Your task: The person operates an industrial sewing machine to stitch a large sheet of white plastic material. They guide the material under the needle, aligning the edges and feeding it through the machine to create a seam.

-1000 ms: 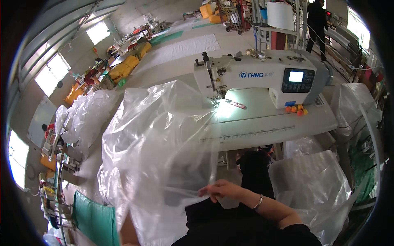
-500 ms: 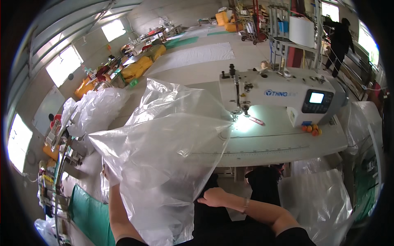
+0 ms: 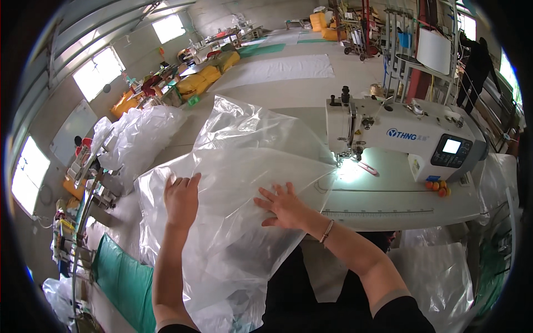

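A large clear plastic sheet (image 3: 239, 166) spreads over the left of the sewing table and hangs down toward my lap. One corner of it runs under the needle area of a white industrial sewing machine (image 3: 383, 119). My left hand (image 3: 182, 201) is on the sheet's left part, fingers bent and closed on a fold of plastic. Flat on the sheet, nearer the needle, lies my right hand (image 3: 286, 208), fingers spread and holding nothing. A bracelet circles the right wrist. Under the machine's lamp, a slim pink-handled tool (image 3: 367, 168) lies right of the needle.
Small orange round things (image 3: 438, 187) sit by the machine's base. Crumpled plastic (image 3: 139, 136) is heaped at left, with a green sheet (image 3: 125, 283) below it. More clear plastic (image 3: 436, 283) hangs at lower right. A person in dark clothes (image 3: 476, 72) stands at the far right.
Both hands have come up from the lower edge onto the plastic. My right hand has opened from a closed shape. The view has shifted, so the machine appears farther right.
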`<state>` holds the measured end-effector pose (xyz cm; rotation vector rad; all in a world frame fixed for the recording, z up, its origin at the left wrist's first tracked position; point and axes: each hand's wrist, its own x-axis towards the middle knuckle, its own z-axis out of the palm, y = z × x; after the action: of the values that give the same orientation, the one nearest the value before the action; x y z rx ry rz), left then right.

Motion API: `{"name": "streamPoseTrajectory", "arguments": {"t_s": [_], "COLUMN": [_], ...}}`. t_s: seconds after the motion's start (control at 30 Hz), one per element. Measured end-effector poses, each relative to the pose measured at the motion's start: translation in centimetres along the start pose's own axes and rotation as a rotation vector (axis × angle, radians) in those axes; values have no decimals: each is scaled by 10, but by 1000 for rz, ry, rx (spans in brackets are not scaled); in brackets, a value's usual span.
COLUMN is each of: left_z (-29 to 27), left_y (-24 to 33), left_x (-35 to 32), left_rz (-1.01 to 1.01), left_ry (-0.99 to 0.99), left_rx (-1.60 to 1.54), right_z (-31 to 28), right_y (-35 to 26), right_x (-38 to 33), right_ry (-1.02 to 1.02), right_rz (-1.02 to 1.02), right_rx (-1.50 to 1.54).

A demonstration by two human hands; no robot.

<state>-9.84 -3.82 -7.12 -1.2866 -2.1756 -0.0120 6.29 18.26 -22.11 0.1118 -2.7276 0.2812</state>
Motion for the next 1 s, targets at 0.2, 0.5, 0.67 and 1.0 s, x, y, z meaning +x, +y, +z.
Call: {"name": "streamPoseTrajectory", "arguments": {"t_s": [0.2,0.5,0.67,1.0], "left_z": [-101,-24,-12,-47], "left_y": [96,180,160,187], "left_x": [-96,-199,-205,-197], "left_rz": [621,153,29,177], "left_ry": [-185,-662,-411,-368], "left_rx": [-382,-462,-697,-523], "right_z": [11,92,61,59], "right_y": [7,-104,-101,-61], "right_x": [40,-98,-176,-141], "right_ry": [-291,-130,-115,427], "right_rz": [304,-15,308,688], "right_rx": [-48,289,887,1427]}}
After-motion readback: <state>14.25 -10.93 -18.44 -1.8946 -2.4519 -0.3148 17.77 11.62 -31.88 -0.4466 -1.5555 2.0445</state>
